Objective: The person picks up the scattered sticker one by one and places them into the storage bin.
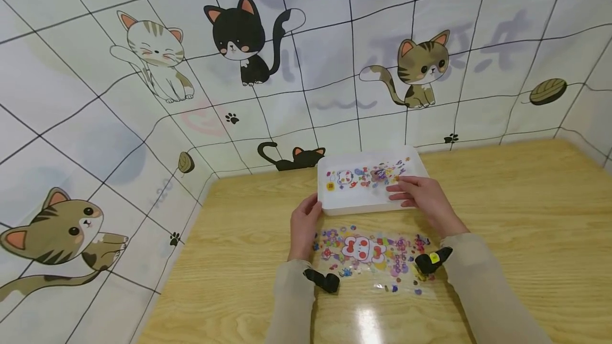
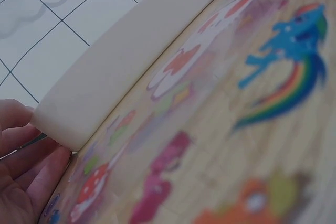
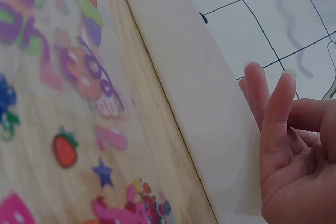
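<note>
A shallow white tray stands on the table, with colourful cartoon stickers spread across its floor. My left hand grips the tray's front left corner; in the left wrist view, fingers and thumb of that hand sit around the corner. Over the tray's right side reaches my right hand, its fingers loosely extended above the stickers near a brownish one. From the right wrist, that hand shows two raised fingers beyond the tray wall, and nothing shows held in it.
Between my forearms, a clear decorated sheet with a white rabbit and many small cartoon pictures lies on the wooden table. Behind the tray rises a wall covered in cat drawings and grid lines. Black straps circle both wrists.
</note>
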Tool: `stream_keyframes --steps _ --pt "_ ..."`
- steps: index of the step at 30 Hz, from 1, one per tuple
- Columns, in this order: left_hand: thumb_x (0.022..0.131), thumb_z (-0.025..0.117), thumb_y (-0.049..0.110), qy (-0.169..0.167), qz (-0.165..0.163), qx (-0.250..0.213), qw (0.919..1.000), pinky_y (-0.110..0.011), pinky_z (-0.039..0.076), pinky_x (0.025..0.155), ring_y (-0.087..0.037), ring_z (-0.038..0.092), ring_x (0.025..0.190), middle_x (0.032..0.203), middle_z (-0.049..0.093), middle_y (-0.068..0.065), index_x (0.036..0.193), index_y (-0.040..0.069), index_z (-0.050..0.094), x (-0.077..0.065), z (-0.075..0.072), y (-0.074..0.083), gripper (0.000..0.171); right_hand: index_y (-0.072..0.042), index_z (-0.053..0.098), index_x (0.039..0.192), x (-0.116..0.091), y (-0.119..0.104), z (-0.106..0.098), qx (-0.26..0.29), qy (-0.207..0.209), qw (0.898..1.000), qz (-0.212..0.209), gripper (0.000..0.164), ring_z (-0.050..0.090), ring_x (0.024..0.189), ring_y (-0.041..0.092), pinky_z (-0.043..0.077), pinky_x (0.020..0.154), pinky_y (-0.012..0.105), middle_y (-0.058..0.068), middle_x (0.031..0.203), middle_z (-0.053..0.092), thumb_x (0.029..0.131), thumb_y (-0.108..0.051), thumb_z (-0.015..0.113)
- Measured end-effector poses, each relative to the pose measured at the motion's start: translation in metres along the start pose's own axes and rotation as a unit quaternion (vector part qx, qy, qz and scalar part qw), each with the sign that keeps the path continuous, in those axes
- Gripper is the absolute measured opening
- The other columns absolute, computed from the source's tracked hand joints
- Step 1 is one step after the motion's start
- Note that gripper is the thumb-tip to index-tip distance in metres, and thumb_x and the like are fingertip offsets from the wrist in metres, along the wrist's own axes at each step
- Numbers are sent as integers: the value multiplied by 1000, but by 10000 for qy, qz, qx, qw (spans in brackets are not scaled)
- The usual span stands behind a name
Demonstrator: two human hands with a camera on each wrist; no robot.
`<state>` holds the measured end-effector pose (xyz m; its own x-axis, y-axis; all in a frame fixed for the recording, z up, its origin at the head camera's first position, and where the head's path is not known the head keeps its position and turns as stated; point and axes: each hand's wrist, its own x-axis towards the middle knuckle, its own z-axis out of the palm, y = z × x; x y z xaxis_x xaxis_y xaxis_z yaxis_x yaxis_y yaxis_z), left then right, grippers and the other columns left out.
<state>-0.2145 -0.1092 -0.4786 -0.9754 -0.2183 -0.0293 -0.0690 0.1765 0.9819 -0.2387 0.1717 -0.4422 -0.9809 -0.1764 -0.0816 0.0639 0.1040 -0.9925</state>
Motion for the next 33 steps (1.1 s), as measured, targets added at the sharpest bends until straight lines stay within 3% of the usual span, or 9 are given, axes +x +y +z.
stream_keyframes --steps 5,10,17,20,33 --pt "89 51 36 9 19 4 10000 -34 36 95 -7 48 108 118 56 9 121 28 56 0 1 0 33 2 36 133 -1 0 -1 68 89 9999 47 54 62 91 16 50 75 34 14 114 59 94 -35 42" --pt "89 52 35 -12 71 -15 10000 -34 36 95 -8 48 108 118 56 8 121 26 56 0 1 0 33 2 33 135 -1 -3 -1 142 120 9998 98 56 62 91 16 51 73 30 15 114 59 95 -37 39" --pt "89 52 35 -7 33 6 10000 -33 36 95 -7 48 107 118 56 9 121 26 56 0 1 0 33 -7 38 134 18 27 -6 385 385 9983 229 65 62 92 15 51 70 27 5 107 64 86 -51 47" --pt "89 52 35 19 37 35 10000 -34 36 95 -7 48 108 118 55 9 121 27 56 0 2 -1 33 -8 39 134 24 36 -8 377 396 9984 157 67 62 93 16 51 70 27 6 107 63 85 -53 47" --pt "89 52 35 -2 23 76 10000 -34 36 95 -8 48 108 118 56 9 121 26 56 0 2 1 33 -7 24 141 30 47 -10 586 694 9958 -128 80 62 91 16 51 69 28 9 113 60 83 -56 48"
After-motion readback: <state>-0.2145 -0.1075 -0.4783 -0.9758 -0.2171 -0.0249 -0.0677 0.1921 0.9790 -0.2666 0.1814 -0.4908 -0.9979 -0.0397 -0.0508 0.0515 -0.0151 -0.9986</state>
